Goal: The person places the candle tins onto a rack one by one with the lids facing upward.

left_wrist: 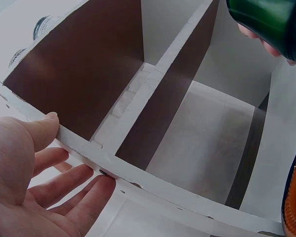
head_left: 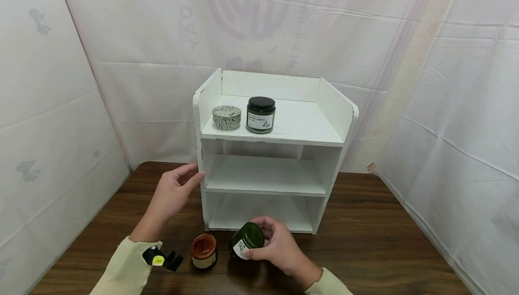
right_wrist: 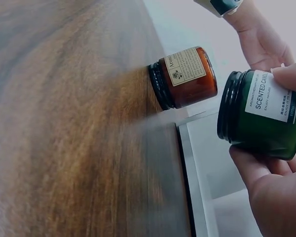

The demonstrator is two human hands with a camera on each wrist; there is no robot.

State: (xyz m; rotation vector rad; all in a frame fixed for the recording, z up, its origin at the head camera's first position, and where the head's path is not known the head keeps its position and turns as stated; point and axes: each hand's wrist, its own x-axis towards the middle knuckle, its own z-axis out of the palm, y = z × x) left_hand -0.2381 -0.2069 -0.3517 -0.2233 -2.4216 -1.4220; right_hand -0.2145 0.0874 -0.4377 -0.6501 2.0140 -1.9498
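Right hand lifting a green jar, left steadying the shelf.

My right hand (head_left: 279, 245) curls fingers and thumb round the green candle jar (head_left: 246, 240), held tilted just off the wooden table (head_left: 365, 250) before the white shelf unit (head_left: 272, 155). My left hand (head_left: 174, 191) lies open, straight fingers (left_wrist: 79, 182) against its left side panel. An amber jar (head_left: 204, 250) stands beside the green one; two more sit on top.
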